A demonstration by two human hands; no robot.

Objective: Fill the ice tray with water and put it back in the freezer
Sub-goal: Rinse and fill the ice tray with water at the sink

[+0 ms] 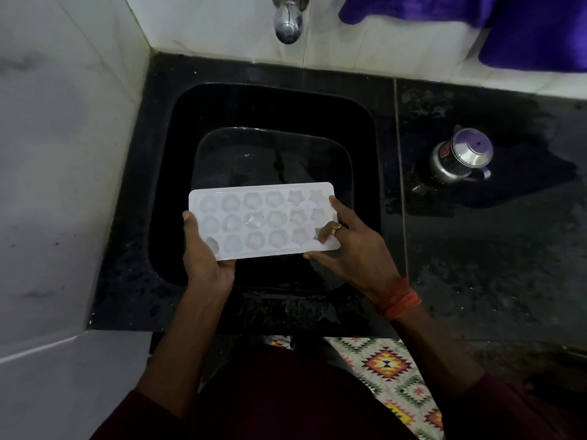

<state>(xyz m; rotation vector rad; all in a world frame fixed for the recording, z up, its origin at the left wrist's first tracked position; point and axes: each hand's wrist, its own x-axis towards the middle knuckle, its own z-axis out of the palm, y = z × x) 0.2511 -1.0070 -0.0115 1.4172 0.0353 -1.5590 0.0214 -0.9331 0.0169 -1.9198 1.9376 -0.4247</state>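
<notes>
The left thumb lies on top of the ice tray at its left end. The other fingers of the left hand are tucked under the tray, and one shows through the plastic. So this hand grips the tray from both sides.

On the right hand, one finger runs along the tray's right end. A finger with a gold ring bends down onto the top of the tray. The thumb touches the tray's near edge. This hand holds the tray too. An orange thread band is tied round the right wrist.

The tray is white and has three rows of little cups, some round, some like flowers and some like stars. I cannot tell if there is water in the cups. The tray is held flat over the near half of the black sink, up in the air and not touching it.

The bottom of the sink looks wet and shiny. A silver tap sticks out from the white wall behind the sink. No water runs from it. To the right of the sink, a small steel jug stands on the black counter. A purple cloth hangs behind the sink and to its right. Below the sink's near edge there is a cloth with bright patterns.
</notes>
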